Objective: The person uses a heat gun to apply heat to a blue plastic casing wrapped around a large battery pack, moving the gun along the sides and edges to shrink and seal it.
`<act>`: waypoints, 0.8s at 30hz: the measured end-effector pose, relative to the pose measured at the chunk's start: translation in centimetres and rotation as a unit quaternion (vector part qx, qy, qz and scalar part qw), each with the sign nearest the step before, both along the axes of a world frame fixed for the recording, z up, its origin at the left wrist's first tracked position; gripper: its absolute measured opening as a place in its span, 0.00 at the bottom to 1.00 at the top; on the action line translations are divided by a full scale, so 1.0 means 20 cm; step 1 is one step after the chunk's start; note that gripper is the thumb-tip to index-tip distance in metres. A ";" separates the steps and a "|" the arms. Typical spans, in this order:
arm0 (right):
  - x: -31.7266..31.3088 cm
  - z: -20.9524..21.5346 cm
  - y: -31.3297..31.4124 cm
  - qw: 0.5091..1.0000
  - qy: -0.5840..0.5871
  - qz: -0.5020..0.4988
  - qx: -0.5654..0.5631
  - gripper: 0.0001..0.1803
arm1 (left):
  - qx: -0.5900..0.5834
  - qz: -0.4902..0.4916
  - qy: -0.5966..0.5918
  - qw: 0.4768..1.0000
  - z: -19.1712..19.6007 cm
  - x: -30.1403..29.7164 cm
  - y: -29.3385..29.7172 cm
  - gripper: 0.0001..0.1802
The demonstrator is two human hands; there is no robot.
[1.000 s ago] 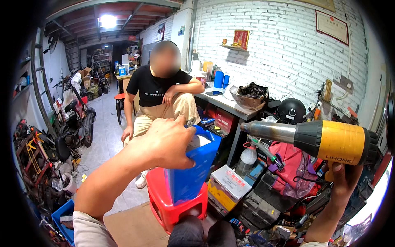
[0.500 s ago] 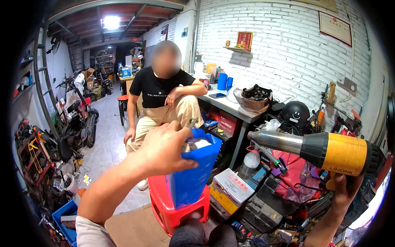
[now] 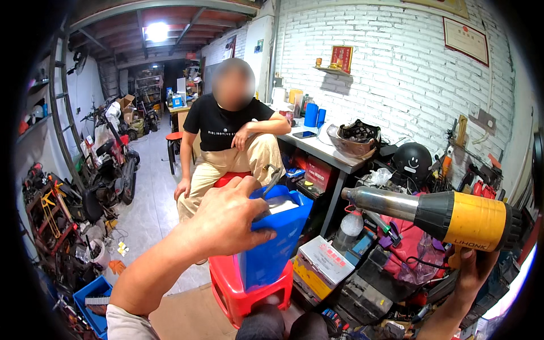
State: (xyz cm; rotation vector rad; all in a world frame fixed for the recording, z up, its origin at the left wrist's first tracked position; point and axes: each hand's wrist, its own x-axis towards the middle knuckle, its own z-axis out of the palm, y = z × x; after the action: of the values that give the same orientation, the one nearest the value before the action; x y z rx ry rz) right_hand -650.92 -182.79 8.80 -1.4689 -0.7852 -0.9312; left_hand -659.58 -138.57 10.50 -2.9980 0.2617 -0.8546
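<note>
Head view, left to right. Lower left: blue plastic crate [image 3: 89, 288], hard-walled, on the floor. Nearer the middle, flat brown cardboard [image 3: 184, 311], matte. Seated co-worker [image 3: 226, 127] beyond, left of centre, hands apart from the work.

Centre: left hand [image 3: 229, 215], thumb against the near face of a blue sleeve [image 3: 272, 249], the other fingers bent over its upper edge, pinching it; fingertips on the far side out of sight. Bent grey cable [image 3: 273, 180] rises beside the index finger. Sleeve stands slightly tilted on a red stool [image 3: 243, 297], lower centre: glossy moulded plastic, rounded corners.

State of work, by judgement: sleeve already around a pale-topped block [image 3: 282, 206]; left to settle is the top, where the mouth gapes and the film stands loose above the block. Film smooth, shiny, roughly box-shaped; fit lower down can't be told.

Right of centre: cloudy plastic bottle [image 3: 348, 229], rounded. Far right: heat gun [image 3: 476, 221], yellow ribbed body, black collar, discoloured metal nozzle aimed left, well apart from the sleeve. Right hand [image 3: 473, 277] below it, fingers curled around the handle, partly hidden.
</note>
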 end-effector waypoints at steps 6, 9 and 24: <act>0.02 0.00 0.03 0.999 -0.050 -0.022 0.004 0.34 | -0.002 0.004 0.026 1.000 0.04 -0.01 -0.01 0.24; 0.02 0.00 0.02 0.999 -0.037 -0.014 -0.013 0.34 | 0.002 0.001 0.009 1.000 0.01 -0.01 0.00 0.25; 0.13 -0.12 -0.14 0.993 -0.090 -0.078 -0.001 0.34 | 0.023 0.064 0.164 0.984 0.12 0.08 0.01 0.42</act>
State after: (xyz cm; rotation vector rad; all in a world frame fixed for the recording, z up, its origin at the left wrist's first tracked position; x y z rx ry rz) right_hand -648.23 -185.63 6.33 -1.4786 -0.8108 -1.1937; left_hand -657.91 -138.43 12.83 -3.0579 0.0873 -0.3354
